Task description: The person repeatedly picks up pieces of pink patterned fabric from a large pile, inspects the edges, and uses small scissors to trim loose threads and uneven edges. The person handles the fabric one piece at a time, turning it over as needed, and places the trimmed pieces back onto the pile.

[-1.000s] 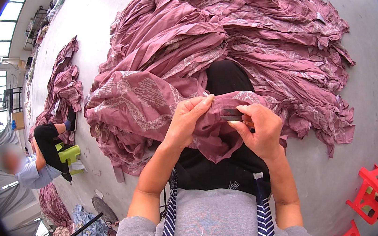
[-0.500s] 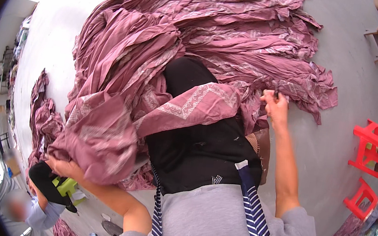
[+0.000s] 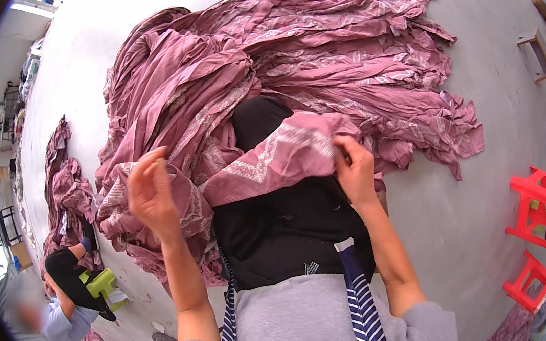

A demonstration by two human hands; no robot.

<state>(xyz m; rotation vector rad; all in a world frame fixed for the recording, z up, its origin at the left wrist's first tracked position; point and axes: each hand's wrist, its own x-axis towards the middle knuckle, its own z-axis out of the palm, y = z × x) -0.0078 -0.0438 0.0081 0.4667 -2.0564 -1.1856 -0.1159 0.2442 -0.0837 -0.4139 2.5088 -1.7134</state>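
A large bunched heap of dusty-pink fabric [image 3: 225,62] with pale zigzag lace-like bands spreads over the floor and across my lap. One patterned strip of it lies over my black-clad thighs. My right hand [image 3: 357,177] pinches the right end of that strip, fingers closed on the cloth above my knee. To the left, my left hand [image 3: 152,196] is raised in front of the gathered folds, fingers stretched upward and slightly blurred. Nothing shows in its grasp. The cloth behind it is partly hidden by the hand and forearm.
Two red plastic stools [image 3: 541,207] stand on the grey floor [image 3: 444,219] at the right. A small wooden stand [image 3: 537,56] is at the far right. At the lower left, a person sits by a green stool [image 3: 102,288] near another pink fabric pile [image 3: 69,190].
My left hand has let go of the bunched fabric and moved up and right. My right hand has moved left and down, onto the strip's end. The fabric at left has dropped.
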